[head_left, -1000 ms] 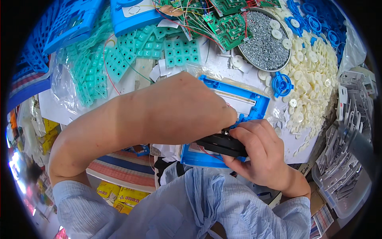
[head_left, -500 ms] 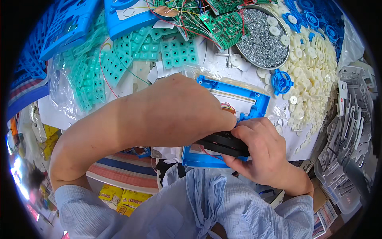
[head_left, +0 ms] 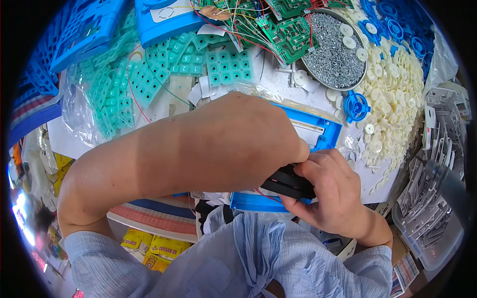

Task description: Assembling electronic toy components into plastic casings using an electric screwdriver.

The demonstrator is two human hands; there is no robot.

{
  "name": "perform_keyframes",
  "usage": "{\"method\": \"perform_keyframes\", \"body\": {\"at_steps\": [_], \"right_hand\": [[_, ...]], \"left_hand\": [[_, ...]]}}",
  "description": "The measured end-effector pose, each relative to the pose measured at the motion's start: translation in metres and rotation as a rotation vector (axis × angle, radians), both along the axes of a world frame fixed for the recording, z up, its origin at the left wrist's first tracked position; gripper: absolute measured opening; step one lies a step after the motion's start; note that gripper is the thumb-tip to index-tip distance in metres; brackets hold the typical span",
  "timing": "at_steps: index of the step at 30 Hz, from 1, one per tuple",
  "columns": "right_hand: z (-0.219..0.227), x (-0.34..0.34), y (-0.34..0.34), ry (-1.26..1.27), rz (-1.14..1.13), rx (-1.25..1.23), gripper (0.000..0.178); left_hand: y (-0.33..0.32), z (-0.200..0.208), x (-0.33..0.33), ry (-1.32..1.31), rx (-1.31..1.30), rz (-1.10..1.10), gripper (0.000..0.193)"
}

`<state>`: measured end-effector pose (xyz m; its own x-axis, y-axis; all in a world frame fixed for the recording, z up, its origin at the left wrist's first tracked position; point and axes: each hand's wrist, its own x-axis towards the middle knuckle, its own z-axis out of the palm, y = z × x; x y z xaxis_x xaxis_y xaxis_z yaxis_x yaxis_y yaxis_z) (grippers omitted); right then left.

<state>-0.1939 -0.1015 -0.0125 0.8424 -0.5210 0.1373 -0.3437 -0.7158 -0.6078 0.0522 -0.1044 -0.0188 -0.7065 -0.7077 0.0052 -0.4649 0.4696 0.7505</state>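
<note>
My right hand grips a black plastic part, thumb below and fingers curled over its right end. Reaching across from the left, my left hand is closed against the top of that part, knuckles up. Most of its fingers are hidden under the hand, so what they pinch cannot be made out. Both hands are over a blue plastic housing, which lies open on the table with a long pale strip along its far side. A thin red wire runs beside the black part over the near edge of the housing.
Beyond my left arm lie green rubber keypads and blue casings. Green circuit boards with loose wires adjoin a round tray of screws. Cream discs and a blue ring part lie right, near white plastic pieces.
My left hand has moved right, closer to my right hand, and covers more of the black part and housing. The right hand keeps its grip. The whole view has shifted slightly.
</note>
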Motion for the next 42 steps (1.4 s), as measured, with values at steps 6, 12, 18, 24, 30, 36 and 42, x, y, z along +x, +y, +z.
{"method": "perform_keyframes", "body": {"at_steps": [6, 12, 18, 24, 30, 36, 42], "right_hand": [[-0.002, 0.001, 0.000, -0.018, 0.002, 0.010, 0.053], [0.008, 0.003, -0.009, -0.051, -0.007, 0.055, 0.052], [0.006, 0.004, -0.016, -0.132, -0.044, 0.015, 0.040], [-0.002, 0.010, -0.011, -0.175, -0.106, -0.058, 0.030], [-0.001, 0.015, -0.008, -0.185, -0.170, -0.072, 0.026], [-0.003, 0.016, -0.007, -0.197, -0.154, -0.095, 0.024], [-0.006, 0.018, -0.005, -0.198, -0.136, -0.091, 0.023]], "left_hand": [[0.004, -0.006, 0.004, 0.064, -0.006, 0.025, 0.010], [0.015, -0.010, 0.013, 0.172, -0.043, 0.136, 0.008], [0.033, -0.022, 0.011, 0.256, -0.119, 0.258, 0.015], [0.041, -0.026, 0.007, 0.299, -0.130, 0.308, 0.013], [0.044, -0.028, 0.004, 0.326, -0.147, 0.362, 0.012], [0.045, -0.026, 0.003, 0.326, -0.144, 0.372, 0.012], [0.047, -0.030, -0.002, 0.329, -0.210, 0.405, 0.014]]}}
